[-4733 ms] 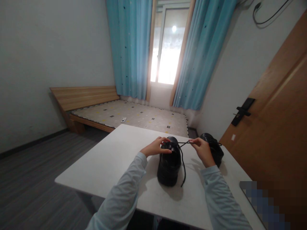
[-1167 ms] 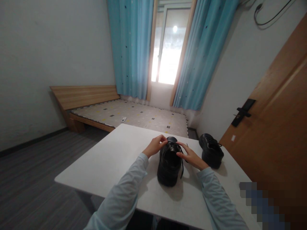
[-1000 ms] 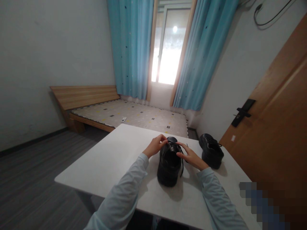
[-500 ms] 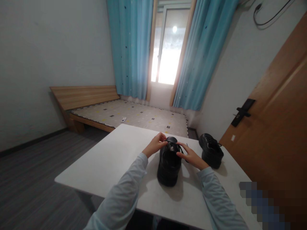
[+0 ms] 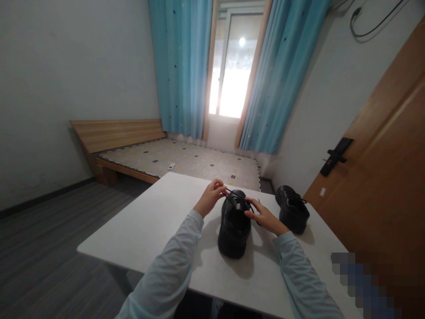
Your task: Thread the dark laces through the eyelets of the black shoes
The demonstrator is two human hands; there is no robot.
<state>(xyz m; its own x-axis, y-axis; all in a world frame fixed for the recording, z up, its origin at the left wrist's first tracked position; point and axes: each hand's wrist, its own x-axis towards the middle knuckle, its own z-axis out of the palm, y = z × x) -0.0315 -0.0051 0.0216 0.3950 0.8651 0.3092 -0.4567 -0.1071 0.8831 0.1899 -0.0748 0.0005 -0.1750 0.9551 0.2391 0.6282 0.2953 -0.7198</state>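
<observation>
A black lace-up shoe [image 5: 234, 237] stands upright on the white table [image 5: 139, 221], its heel toward me and its opening facing up. My left hand [image 5: 214, 192] is closed in a pinch on a black shoelace [image 5: 232, 193], which stretches from the shoe's front to my fingertips. On the shoe's other side, my right hand [image 5: 264, 216] grips the upper edge, its index finger by the lacing and its thumb at the opening. A dark lace hangs beside that hand. The second black shoe [image 5: 294, 210] rests on the table to the right.
Beyond the table is a bed [image 5: 186, 155] with a patterned mattress and a small white remote [image 5: 171, 166] on it. A wooden door [image 5: 375, 146] with a black handle stands at the right. Blue curtains [image 5: 182, 66] flank the window.
My left hand has moved a little left and up, away from the shoe, and the lace now shows stretched out to it. My right hand and both shoes have stayed put.
</observation>
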